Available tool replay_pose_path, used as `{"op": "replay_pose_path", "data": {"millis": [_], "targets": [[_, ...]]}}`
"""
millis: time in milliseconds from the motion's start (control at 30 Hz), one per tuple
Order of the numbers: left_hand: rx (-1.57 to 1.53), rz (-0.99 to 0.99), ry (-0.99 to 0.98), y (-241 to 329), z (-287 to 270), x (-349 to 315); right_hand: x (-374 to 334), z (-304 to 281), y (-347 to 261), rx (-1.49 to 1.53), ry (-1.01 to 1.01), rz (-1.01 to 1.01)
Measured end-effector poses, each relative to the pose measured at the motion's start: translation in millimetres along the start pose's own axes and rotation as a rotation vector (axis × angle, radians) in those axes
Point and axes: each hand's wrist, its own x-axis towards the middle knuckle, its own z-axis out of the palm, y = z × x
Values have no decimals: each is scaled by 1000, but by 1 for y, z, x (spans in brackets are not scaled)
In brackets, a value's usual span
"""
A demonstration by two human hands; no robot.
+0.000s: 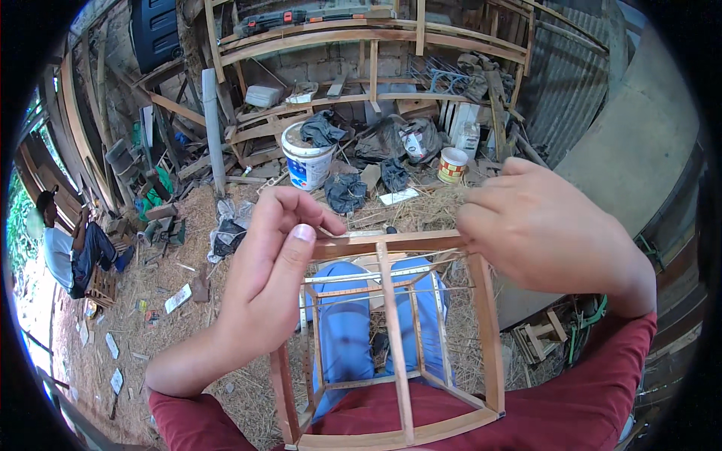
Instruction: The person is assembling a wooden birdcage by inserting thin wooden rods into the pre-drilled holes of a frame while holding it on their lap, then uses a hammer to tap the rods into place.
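A small wooden box frame (pixel 394 323) of thin strips stands over my lap, with open sides and a slat down its near face. My left hand (pixel 263 278) is closed at its upper left corner, thumb bent and fingers curled over the top strip. At the upper right corner my right hand (pixel 541 225) makes a closed fist, back of the hand upward. Whatever lies within the right fingers is hidden. Thin light lines, like wire or fine sticks, cross the upper part of the frame between the hands.
Beyond lie a white bucket (pixel 307 161), a small patterned tub (pixel 452 165), black plastic bags (pixel 346 193) and a wooden rack (pixel 376 36). Another person (pixel 66 252) sits at the far left. A large board (pixel 639 128) leans at the right. Straw and scraps cover the ground.
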Motion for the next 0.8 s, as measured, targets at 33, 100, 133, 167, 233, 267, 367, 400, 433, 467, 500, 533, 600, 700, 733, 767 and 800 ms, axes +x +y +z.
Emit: {"op": "replay_pose_path", "data": {"millis": [33,100,133,167,233,267,367,400,433,467,500,533,600,700,733,767,800], "targets": [[-13,13,-19,1,0,0,-5,0,-1,-5,-5,-1],[86,19,-37,2,3,-1,-11,4,-4,-25,-5,46],[191,27,-62,4,3,-2,-13,8,-7,-28,-11,37],[186,33,-50,4,1,1,-17,13,-8,-13,11,74],[525,104,-100,7,-3,2,-27,12,-8,-8,32,97],[596,119,-91,8,-4,1,-33,10,-5,-55,-12,154],[607,90,-113,-1,-15,-5,-66,15,19,-106,-18,330],[547,70,-102,-4,-15,-5,-74,18,25,-97,4,456],[547,76,-103,-3,-15,-4,-72,19,26,-102,6,461],[510,69,-103,-2,-13,-3,-70,21,27,15,93,463],[474,60,-103,0,-11,-3,-67,23,24,134,180,464],[469,60,-111,4,-9,-3,-61,26,17,135,176,473],[556,144,-178,9,-8,1,-35,31,-2,9,456,343],[662,303,-202,8,-6,3,-14,30,-25,226,472,145],[660,302,-208,9,-5,5,-8,31,-30,230,471,151],[682,303,-233,13,-5,6,-4,30,-34,235,398,68],[703,303,-257,15,-3,7,0,30,-38,241,325,-17]]}}
